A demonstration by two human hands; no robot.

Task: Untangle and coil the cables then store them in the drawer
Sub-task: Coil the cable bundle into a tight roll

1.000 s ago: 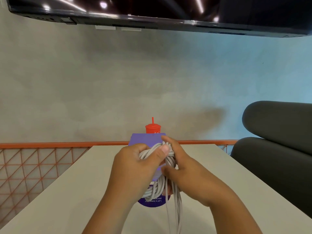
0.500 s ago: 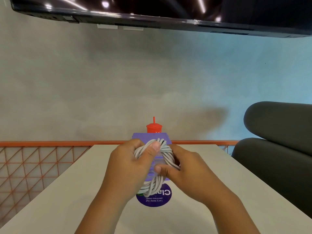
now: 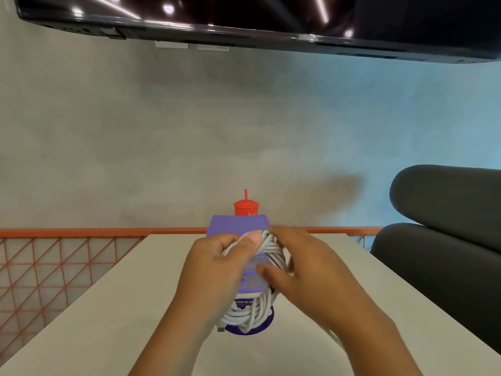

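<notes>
Presently, both hands hold the grey cable coil in the air just above the table, directly in front of a purple box. The left hand curls its fingers round the coil's upper left, with the thumb pressed onto the strands. The right hand wraps over the upper right side, with its thumb across the front.

Risks noted:
1. The lower loops are uneven and cross one another. If either hand slackens, I judge they would spring apart and tangle again.
2. The plug end pokes out at the lower left, unsecured, and could slip free and unwind a turn.
3. A loose strand seems to trail under the right wrist, where it may snag or drag.
4. The box and the red cup behind it stand close, so a swing of the coil could knock them.
5. I cannot identify a drawer with certainty.

Surface: a pale, matt tabletop with a round purple sticker under the coil.

Room: a grey plaster wall, an orange railing with mesh to the left, a dark upholstered chair to the right, and a black screen overhead.
</notes>
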